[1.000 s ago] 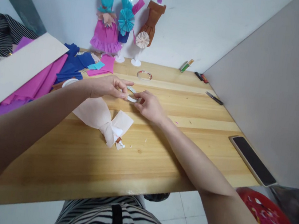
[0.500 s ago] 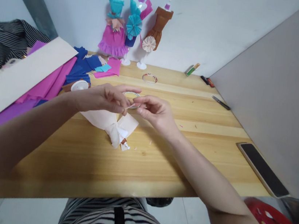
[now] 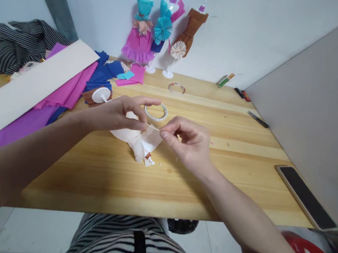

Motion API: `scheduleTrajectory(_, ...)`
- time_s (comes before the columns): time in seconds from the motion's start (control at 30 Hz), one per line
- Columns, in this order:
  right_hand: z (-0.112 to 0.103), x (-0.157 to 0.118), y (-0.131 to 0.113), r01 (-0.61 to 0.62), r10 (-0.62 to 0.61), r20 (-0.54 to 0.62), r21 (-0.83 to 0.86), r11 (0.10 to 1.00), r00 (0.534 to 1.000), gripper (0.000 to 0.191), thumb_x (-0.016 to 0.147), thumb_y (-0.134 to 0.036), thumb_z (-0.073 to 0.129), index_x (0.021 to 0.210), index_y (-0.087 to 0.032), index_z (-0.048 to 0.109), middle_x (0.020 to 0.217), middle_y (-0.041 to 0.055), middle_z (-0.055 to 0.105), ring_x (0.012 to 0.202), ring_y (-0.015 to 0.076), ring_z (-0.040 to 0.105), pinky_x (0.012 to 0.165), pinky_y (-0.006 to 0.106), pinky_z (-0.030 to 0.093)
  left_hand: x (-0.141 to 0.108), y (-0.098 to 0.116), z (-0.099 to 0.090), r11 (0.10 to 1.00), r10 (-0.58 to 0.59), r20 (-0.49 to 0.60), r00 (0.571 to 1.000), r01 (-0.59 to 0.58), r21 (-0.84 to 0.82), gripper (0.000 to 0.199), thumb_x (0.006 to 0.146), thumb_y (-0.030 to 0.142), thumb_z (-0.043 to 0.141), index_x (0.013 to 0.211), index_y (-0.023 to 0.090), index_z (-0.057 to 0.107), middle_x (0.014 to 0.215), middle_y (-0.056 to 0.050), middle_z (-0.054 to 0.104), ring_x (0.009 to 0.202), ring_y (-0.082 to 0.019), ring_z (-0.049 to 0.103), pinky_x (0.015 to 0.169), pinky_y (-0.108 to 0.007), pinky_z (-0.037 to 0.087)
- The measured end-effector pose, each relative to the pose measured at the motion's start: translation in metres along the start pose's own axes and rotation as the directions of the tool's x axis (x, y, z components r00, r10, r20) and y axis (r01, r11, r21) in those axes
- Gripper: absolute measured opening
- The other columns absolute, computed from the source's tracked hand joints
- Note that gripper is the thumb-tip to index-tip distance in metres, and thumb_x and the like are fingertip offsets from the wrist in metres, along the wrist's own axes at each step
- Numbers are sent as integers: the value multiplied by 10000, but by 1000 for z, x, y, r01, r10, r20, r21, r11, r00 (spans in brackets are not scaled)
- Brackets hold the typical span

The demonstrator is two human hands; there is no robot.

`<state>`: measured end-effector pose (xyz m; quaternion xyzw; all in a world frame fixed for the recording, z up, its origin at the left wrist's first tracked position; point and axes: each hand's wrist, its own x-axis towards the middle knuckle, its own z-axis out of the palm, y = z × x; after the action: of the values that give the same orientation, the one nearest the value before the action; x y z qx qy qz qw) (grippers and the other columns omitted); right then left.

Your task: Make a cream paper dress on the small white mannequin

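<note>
Over the table, a thin pale strip (image 3: 154, 128) runs between my two hands. One end is pinched between the thumb and fingers of my left hand (image 3: 120, 116), whose index finger points out to the right. The other end sits in the fingertips of my right hand (image 3: 189, 146). Below them lies a small dress form wrapped in cream paper (image 3: 137, 145), its neck towards me and its white round base (image 3: 101, 95) to the left. My left hand partly covers it. Just beyond my fingers lies a roll of tape (image 3: 165, 113).
Three dressed mini mannequins (image 3: 187, 31) stand against the wall. Coloured paper sheets (image 3: 67, 92) and a long cream strip (image 3: 33, 88) cover the left side. A bracelet-like ring (image 3: 177, 88), a glue tube (image 3: 225, 81), a cutter (image 3: 258, 119) and a phone (image 3: 305, 197) lie to the right.
My hands have moved slightly apart, and more of the pale strip shows stretched between them. The tape roll is now less covered. The whole view has shifted a little to the left.
</note>
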<state>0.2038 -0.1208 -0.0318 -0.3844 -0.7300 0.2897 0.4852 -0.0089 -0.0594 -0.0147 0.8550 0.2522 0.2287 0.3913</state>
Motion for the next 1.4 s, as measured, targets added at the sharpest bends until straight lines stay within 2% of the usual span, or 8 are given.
scheduleTrajectory(0.17,9,-21,-8,230,-233,19,-252,940,972,161,784,-82,586,656,-180,579,586,0,557,521,104,495,473,241,390,-3,5,13,929,139,-143,980,-79,362,175,842,197,582,703,182,687,1429,-78,498,1315,-267,446,1096,-471,327)
scheduleTrajectory(0.4,8,-33,-10,162,-205,-107,-318,934,973,166,763,-66,609,682,-207,579,558,-13,537,479,114,477,439,262,380,-21,5,27,765,247,-197,949,-66,641,362,882,122,520,1170,321,614,1469,-42,438,1303,-270,435,1075,-472,349)
scheduleTrajectory(0.53,7,-34,-13,60,-100,-167,-232,971,981,171,774,-102,622,661,-223,575,556,-13,549,471,123,484,435,280,385,-28,-1,34,781,261,-254,931,-49,623,436,888,94,491,1251,329,544,1361,-64,525,1086,-209,576,938,-386,470)
scheduleTrajectory(0.7,6,-42,-14,12,-58,-215,-208,978,975,193,760,-80,630,642,-219,567,534,-23,512,465,116,464,434,277,370,-25,-9,18,935,64,-464,883,109,337,364,831,159,589,1186,242,597,1095,-61,644,811,-142,606,708,-274,535)
scheduleTrajectory(0.83,10,-50,-9,-7,-19,-161,-160,987,987,168,769,-78,624,674,-212,588,530,-26,507,459,110,465,416,262,361,-15,-14,11,860,133,-130,983,-50,507,166,832,137,573,870,213,715,1083,-58,671,1013,-212,587,901,-376,480)
scheduleTrajectory(1.0,14,-56,-6,45,-64,-100,-181,982,993,177,745,-39,618,710,-210,589,557,-21,531,482,111,489,415,249,365,7,-23,17,835,139,150,979,-198,514,182,806,82,575,742,178,715,1251,-120,601,1286,-302,435,1087,-478,333)
scheduleTrajectory(1.27,13,-56,-5,82,-94,-44,-218,972,995,170,761,-53,588,745,-223,588,559,-14,539,471,117,486,396,253,369,13,-37,23,844,168,221,961,-256,472,181,739,3,590,715,168,662,1274,-111,549,1385,-338,303,1128,-519,271)
scheduleTrajectory(1.4,15,-58,-5,94,-103,-33,-212,973,994,182,755,-47,579,759,-228,593,565,-19,526,463,114,470,390,248,354,14,-40,25,846,181,225,957,-269,461,186,745,4,577,676,172,612,1180,-99,585,1309,-292,415,1152,-503,242)
